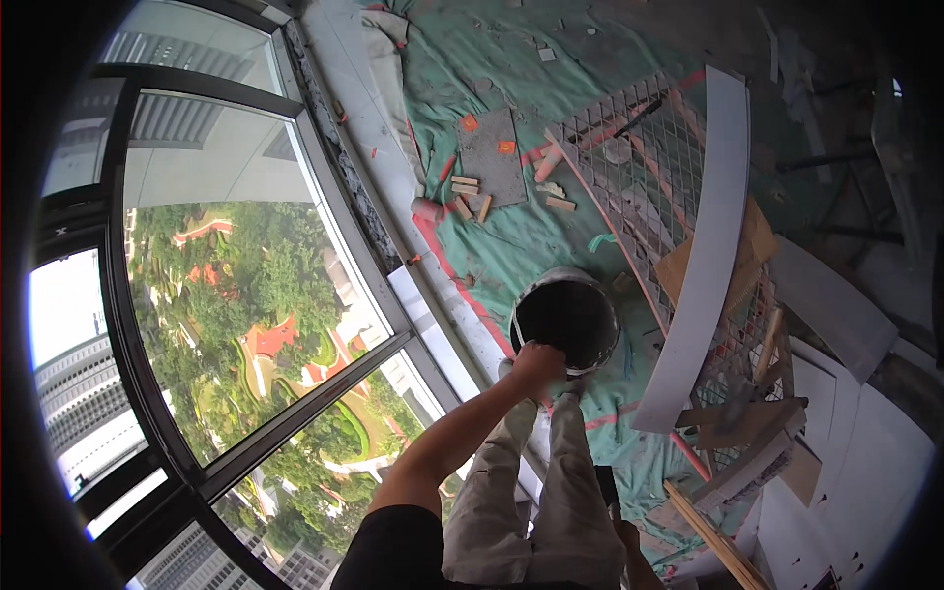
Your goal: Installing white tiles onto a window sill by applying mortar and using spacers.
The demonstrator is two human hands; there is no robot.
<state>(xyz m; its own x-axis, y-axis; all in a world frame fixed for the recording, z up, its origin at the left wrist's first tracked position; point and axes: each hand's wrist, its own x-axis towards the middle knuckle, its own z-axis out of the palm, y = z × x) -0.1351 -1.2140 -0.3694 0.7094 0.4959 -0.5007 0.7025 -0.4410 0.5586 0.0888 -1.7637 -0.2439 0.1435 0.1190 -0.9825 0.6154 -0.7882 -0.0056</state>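
A round black bucket [612, 324] with a pale, smeared rim stands just ahead of my feet, its inside dark. My left hand [539, 368] is closed at the bucket's near rim, where a thin handle seems to run up to it; the fingertips are hidden. Low in the view, beside my right leg, part of my right hand [627, 536] shows, closed around a dark flat thing [606, 485] whose kind I cannot make out.
Tall windows [265, 295] line the left. Green sheeting [442, 88] covers the floor, with a grey board [492, 177] and small wood blocks [464, 185]. At right lie metal mesh [629, 147], a long curved white strip [703, 246], cardboard [752, 246] and wooden sticks [713, 536].
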